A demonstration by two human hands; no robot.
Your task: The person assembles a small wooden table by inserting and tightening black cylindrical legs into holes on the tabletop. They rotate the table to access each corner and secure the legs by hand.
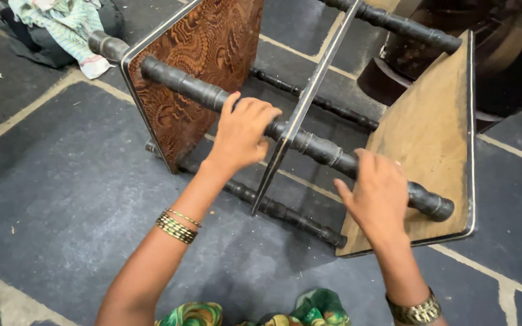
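Head view: both hands (243, 130) (curled) around dark rod (309, 145)

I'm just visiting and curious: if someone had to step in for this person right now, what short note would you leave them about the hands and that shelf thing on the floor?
Left hand: grip closed around the near black turned post, just left of the thin middle shelf board.
Right hand: fingers resting over the same post further right, near the plain wooden end board; a full grip cannot be confirmed.
The shelf unit lies on its side on the grey stone floor, patterned brown board at the left.
Done: posts run through all three boards.
Left: cannot tell from this view; check the joints.
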